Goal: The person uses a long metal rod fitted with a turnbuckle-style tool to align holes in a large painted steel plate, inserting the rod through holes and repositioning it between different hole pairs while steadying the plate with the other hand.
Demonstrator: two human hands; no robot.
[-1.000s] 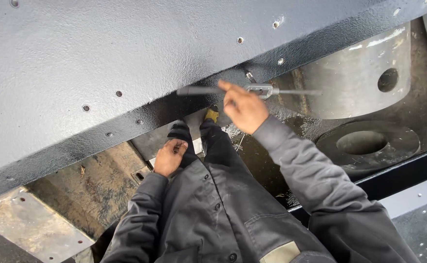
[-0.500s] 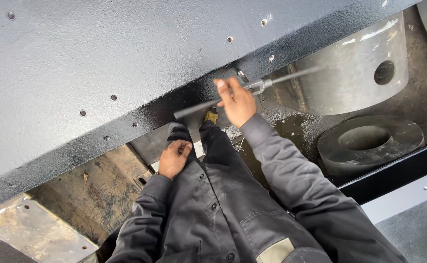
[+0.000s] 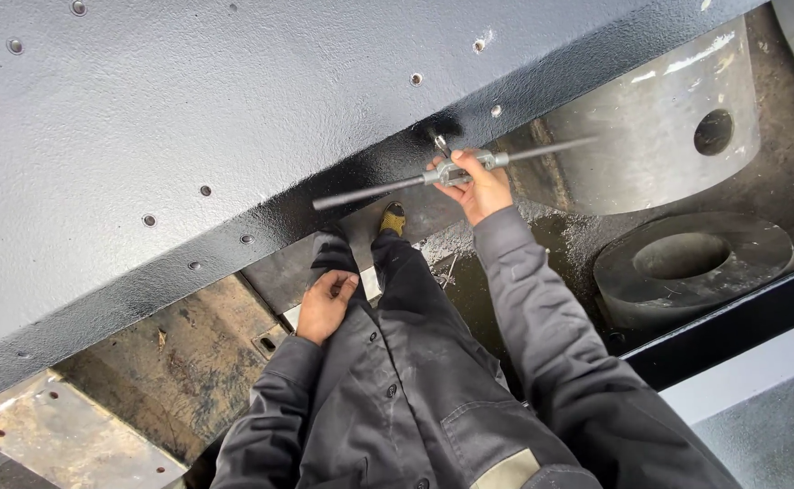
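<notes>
Steel tap wrench (image 3: 456, 172) sits square in a hole of the black plate (image 3: 189, 118); right hand (image 3: 480, 188) grips its hub for centred turning, left hand (image 3: 325, 306) rests open-fingered on the thigh.

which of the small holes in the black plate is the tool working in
The hole at the plate's lower edge, directly above the right hand gripping the tap wrench; the other holes have no tool in them.
</notes>
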